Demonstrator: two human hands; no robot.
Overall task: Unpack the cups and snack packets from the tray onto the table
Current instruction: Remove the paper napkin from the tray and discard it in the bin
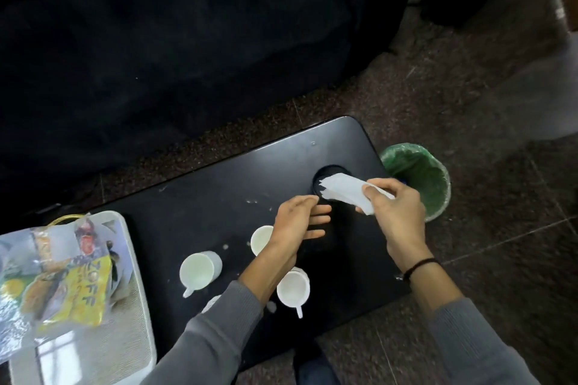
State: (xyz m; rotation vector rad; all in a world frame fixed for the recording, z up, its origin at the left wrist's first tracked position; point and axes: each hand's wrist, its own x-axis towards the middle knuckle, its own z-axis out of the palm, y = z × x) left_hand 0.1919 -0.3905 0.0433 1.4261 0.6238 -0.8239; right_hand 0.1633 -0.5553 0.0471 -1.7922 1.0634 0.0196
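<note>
I have three white cups already standing on the black table [194,206]: one cup [200,269] at about seven o'clock from the table's middle, a second cup [261,239] half hidden behind my left wrist, and a third cup [293,289] nearest me at six o'clock, its handle pointing toward me. The snack packets [67,287] still lie in the white tray [142,306] far out at nine o'clock, the yellow one on top of a clear, crinkled one.

My right hand [395,206] is pinched around a white packet or paper [347,189], thumb on top, holding it over a dark round holder [331,170] at one o'clock. My left hand [297,222] is loose, fingers spread and holding nothing, just beside that white piece. A green-lined bin [419,175] stands off the table at two o'clock.

By my reading, the cups are done and the packets remain. The foil bags should be light, soft and slippery, so I'd pinch them at a sealed edge rather than squeeze the middle. The cups look rigid and breakable; their handles are the obvious grip.
</note>
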